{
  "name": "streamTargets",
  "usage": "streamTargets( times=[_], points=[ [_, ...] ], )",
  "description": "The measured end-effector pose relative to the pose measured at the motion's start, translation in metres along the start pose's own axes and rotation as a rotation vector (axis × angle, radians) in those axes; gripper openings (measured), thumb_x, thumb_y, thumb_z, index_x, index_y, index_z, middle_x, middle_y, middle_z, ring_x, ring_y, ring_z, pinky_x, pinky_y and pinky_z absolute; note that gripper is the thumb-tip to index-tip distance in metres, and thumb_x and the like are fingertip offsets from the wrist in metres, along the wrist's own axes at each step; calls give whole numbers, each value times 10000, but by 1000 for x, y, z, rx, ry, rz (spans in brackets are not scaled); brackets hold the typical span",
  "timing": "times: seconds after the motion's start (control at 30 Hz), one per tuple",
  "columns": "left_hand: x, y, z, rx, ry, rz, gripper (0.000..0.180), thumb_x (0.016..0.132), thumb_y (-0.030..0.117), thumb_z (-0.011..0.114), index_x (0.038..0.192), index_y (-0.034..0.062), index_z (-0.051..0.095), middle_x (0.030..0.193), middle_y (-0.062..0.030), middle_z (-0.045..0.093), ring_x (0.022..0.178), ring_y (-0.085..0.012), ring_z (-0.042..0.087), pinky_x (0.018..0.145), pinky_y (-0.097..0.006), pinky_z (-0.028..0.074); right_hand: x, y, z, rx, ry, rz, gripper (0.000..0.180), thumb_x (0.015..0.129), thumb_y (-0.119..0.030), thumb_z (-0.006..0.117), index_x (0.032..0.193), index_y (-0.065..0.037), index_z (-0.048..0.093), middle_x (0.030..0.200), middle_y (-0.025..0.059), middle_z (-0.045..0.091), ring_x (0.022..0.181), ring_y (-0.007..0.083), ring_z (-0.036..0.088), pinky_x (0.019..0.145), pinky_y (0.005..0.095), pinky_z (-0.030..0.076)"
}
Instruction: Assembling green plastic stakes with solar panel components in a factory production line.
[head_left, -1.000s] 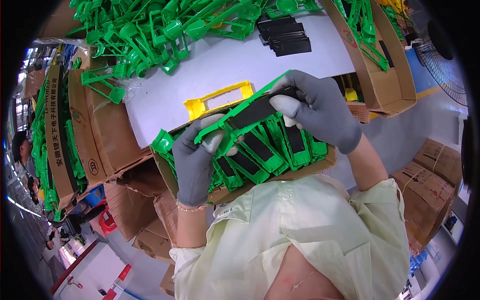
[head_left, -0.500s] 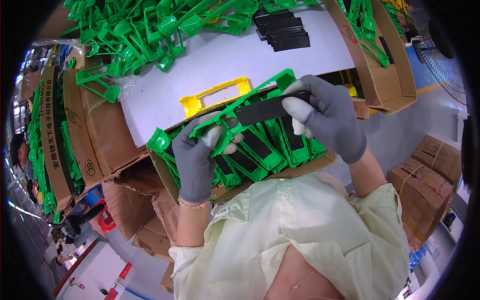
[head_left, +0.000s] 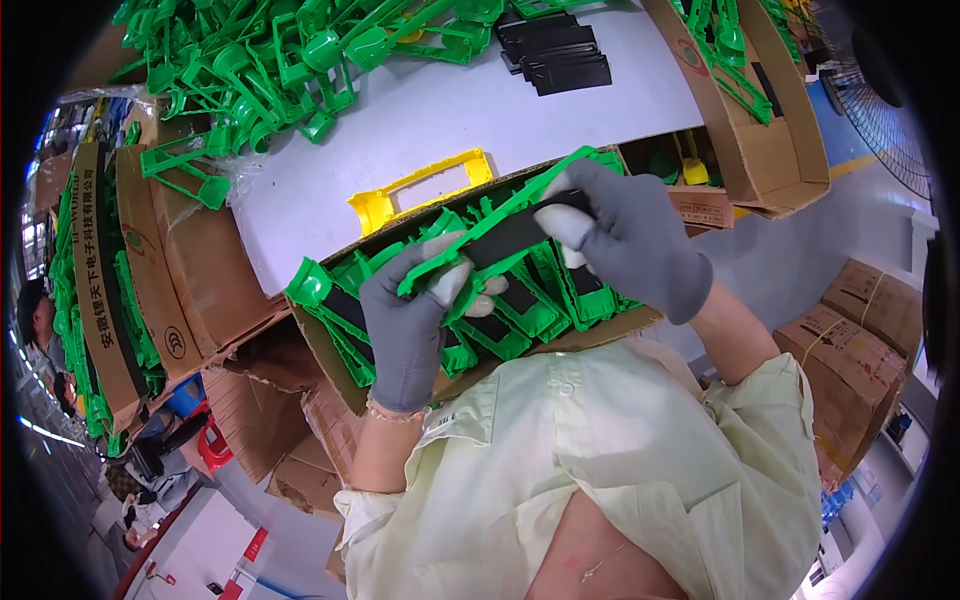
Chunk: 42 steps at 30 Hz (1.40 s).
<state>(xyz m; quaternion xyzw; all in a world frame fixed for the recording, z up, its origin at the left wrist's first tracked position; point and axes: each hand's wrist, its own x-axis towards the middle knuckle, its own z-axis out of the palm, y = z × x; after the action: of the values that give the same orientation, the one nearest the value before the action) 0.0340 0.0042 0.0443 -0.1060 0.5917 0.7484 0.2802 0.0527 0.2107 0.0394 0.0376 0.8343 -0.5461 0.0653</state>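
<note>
My left hand [head_left: 408, 318], in a grey glove with pale fingertips, grips the near end of a green plastic frame [head_left: 535, 193]. The frame is tilted, its far end up and to the right. A black rectangular strip [head_left: 503, 242] lies along the frame's opening, pinched at its right end by my gloved right hand [head_left: 640, 238]. My right fingers also touch the frame's far end; whether the strip is fully seated cannot be seen. Below both hands, an open cardboard box [head_left: 590, 338] holds several green frames [head_left: 592, 298] with black strips in them.
On the white table [head_left: 300, 195] lie a yellow frame [head_left: 372, 212], a heap of green frames [head_left: 250, 85] and a stack of black strips [head_left: 567, 75]. Cardboard boxes stand at the left [head_left: 190, 280] and right [head_left: 785, 175]. A fan [head_left: 880, 115] and cartons [head_left: 845, 375] are farther right.
The black strip, held in front of the frame before, has moved left and down against its opening. My right hand has shifted left with it, and the frame is turned slightly.
</note>
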Motion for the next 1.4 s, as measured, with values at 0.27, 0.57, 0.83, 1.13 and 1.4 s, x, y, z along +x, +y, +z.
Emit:
streamTargets(
  times=[0.27, 0.57, 0.83, 1.13, 1.4],
  points=[
    [-10, 4, -2, 203, 18, 88, 263, 812, -41, 580, 1067, -103, 582, 890, -155, 641, 685, -251, 670, 530, -254, 518, 4, -2, -10, -328, 507, -353, 328, 707, -217, 781, 926, -52, 602, 644, 24, 592, 583, 78, 570, 535, 236, 449],
    [-27, -7, -9, 275, 36, -4, 167, 799, -43, 663, 965, -30, 653, 870, -66, 659, 691, -114, 646, 571, -217, 531, -36, 29, 9, -65, -60, -40, 168, 740, -63, 689, 892, -30, 628, 687, 55, 620, 599, 99, 592, 555, 248, 461],
    [-48, 92, -122, 695, 54, -25, 193, 740, 47, 685, 896, 7, 579, 757, -20, 615, 672, -71, 590, 553, -202, 466, -28, 17, 12, 132, -212, 110, 548, 682, -122, 686, 1208, -53, 548, 815, 18, 635, 596, 20, 491, 563, 175, 416],
    [6, 62, -122, 1842, 336, 286, 515, 630, 233, 804, 1053, 74, 557, 860, -134, 619, 766, -337, 630, 649, -398, 508, -19, 26, -3, 136, -104, 173, 475, 746, -106, 665, 1206, -60, 554, 782, -10, 589, 633, 16, 451, 589, 169, 378],
    [21, 93, -130, 1582, 71, 97, 628, 666, 279, 782, 1220, 83, 561, 1010, -138, 647, 768, -277, 643, 719, -369, 499, -6, 44, -38, 47, 95, 196, 399, 785, -110, 630, 1174, -47, 565, 780, -22, 589, 656, 5, 432, 598, 168, 355]
  ],
)
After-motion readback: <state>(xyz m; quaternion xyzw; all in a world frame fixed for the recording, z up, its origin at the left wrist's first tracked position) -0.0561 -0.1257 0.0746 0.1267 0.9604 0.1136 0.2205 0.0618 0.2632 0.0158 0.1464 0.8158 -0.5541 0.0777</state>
